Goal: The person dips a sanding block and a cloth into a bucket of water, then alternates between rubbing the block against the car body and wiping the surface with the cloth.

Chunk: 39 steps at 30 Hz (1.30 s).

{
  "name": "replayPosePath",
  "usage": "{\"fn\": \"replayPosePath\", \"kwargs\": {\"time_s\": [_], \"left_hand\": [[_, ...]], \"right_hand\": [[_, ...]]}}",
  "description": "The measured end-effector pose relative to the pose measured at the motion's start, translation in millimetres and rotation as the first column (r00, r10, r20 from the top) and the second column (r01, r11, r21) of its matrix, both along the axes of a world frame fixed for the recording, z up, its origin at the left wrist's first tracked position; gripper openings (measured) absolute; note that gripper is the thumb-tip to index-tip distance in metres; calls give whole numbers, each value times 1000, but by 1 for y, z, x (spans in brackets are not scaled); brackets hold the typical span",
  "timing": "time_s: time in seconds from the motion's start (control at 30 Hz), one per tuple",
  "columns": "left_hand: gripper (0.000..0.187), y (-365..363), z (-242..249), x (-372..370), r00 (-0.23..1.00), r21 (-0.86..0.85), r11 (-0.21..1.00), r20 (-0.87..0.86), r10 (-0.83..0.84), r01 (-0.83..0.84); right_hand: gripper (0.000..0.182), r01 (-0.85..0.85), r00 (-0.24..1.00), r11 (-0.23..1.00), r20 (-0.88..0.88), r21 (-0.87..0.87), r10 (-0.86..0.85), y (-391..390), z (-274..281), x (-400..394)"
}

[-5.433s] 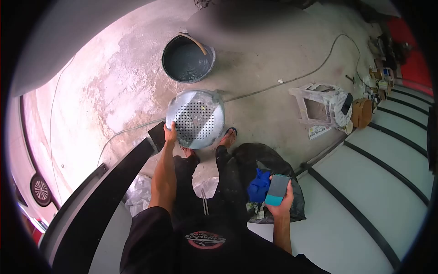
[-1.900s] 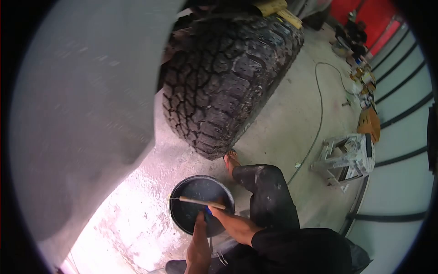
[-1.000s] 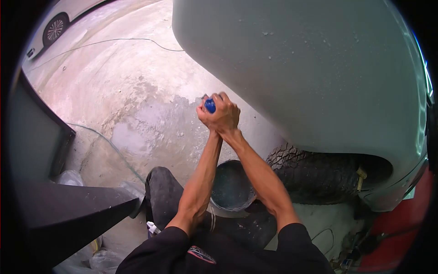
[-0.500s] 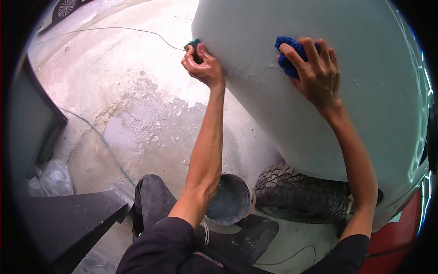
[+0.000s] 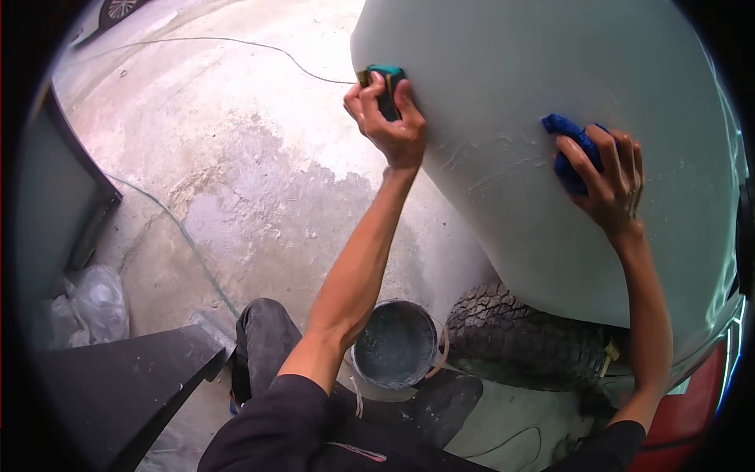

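My left hand [image 5: 385,122] grips a dark block with a green top [image 5: 387,72] at the left edge of a grey-white car panel [image 5: 503,197]. My right hand [image 5: 609,177] is closed on a blue cloth [image 5: 580,145], which rests against the panel farther right. Wet streaks show on the surface between my hands. Part of the cloth and most of the block's lower side are covered by my fingers.
A bucket of greyish water [image 5: 395,344] stands between my legs, beside a knobbly tyre [image 5: 527,338]. At lower left are a dark panel [image 5: 118,385] and a plastic bag [image 5: 98,303]. A thin hose [image 5: 185,232] crosses the floor.
My right hand has moved with the blue cloth down and to the right over the panel. My left hand and block have shifted right, and more of the block's green top shows.
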<state>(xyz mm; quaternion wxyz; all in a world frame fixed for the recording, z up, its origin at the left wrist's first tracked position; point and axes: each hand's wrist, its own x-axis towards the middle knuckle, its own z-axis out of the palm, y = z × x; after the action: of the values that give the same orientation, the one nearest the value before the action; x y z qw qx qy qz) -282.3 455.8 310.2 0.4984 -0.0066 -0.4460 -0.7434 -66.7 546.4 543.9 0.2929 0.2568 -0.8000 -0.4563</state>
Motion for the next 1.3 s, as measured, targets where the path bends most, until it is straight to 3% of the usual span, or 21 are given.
{"fn": "replayPosePath", "kwargs": {"time_s": [0.07, 0.1, 0.13, 0.23, 0.33, 0.4, 0.47, 0.53, 0.57, 0.6, 0.67, 0.73, 0.77, 0.8, 0.87, 0.93, 1.03, 1.07, 1.13, 1.27, 1.3], "left_hand": [[33, -21, 12, -65, 970, 147, 983, 199, -138, 110], [36, -31, 21, -76, 866, 352, 861, 209, -454, 367], [34, -23, 22, -66, 923, 268, 945, 279, -265, 190], [31, 5, 1, 21, 1000, -41, 999, 23, -8, 8], [31, -17, 4, -20, 999, -69, 997, -4, -37, 37], [42, -32, 19, -72, 949, 127, 977, 243, -199, 173], [45, -27, 27, -70, 944, 244, 961, 270, -192, 126], [44, -13, 19, -15, 983, 168, 977, 112, -148, 128], [44, -2, 7, -3, 1000, 32, 999, 18, -8, 8], [42, -5, 1, -10, 1000, -22, 1000, 12, -12, 12], [40, -16, 12, -37, 1000, 63, 998, -19, 3, -2], [38, -25, 18, -86, 934, 327, 922, 216, -285, 205], [38, -32, 23, -84, 874, 325, 912, 328, -358, 251], [38, -39, 32, -77, 803, 321, 903, 434, -408, 285], [36, -20, 24, -37, 925, 180, 978, 342, -167, 110], [37, 1, 5, 8, 979, 62, 991, 160, -128, 120], [39, -13, 25, -22, 945, 120, 991, 311, -99, 65], [43, -14, 27, -56, 930, 348, 929, 283, -235, 129], [44, -39, 46, -71, 792, 496, 805, 321, -519, 326], [43, -6, 25, 2, 961, 94, 994, 264, -86, 63], [44, -5, 29, -2, 970, 95, 995, 237, -62, 40]], "right_hand": [[52, -16, 1000, 1000, 0, 14, 16, 12, 5, 7], [52, 1, 1000, 1000, -15, 22, -1, 11, 6, 7], [53, 24, 999, 999, -30, 27, -24, 9, 6, 10], [52, 31, 999, 999, -19, 11, -31, -1, 7, 2], [50, 5, 997, 998, 76, 66, -10, 13, 23, 23], [48, 35, 998, 997, 50, 74, -39, 41, 51, 61], [46, 96, 995, 991, -29, 90, -94, 74, 89, 95], [47, 128, 990, 986, -80, 112, -119, 96, 128, 110], [47, 144, 986, 982, -106, 122, -132, 107, 147, 117], [46, 165, 981, 979, -127, 122, -149, 122, 168, 121], [40, 184, 972, 976, -171, 113, -164, 142, 198, 126], [32, 96, 964, 994, -245, -44, -104, 123, 187, 111], [29, 37, 958, 995, -279, -91, -61, 106, 175, 99], [22, -53, 936, 999, -348, -2, 49, 51, 161, 81], [23, -46, 931, 998, -361, 48, 60, 50, 164, 84], [24, -25, 919, 999, -394, 25, 32, 48, 162, 87], [24, -70, 924, 998, -378, 2, 65, 63, 165, 90], [25, -82, 920, 997, -384, 4, 77, 65, 166, 90], [26, -89, 920, 996, -384, 1, 82, 67, 166, 90], [28, -117, 917, 993, -381, 23, 117, 70, 167, 91], [28, -107, 921, 994, -377, 2, 100, 68, 166, 93]]}}
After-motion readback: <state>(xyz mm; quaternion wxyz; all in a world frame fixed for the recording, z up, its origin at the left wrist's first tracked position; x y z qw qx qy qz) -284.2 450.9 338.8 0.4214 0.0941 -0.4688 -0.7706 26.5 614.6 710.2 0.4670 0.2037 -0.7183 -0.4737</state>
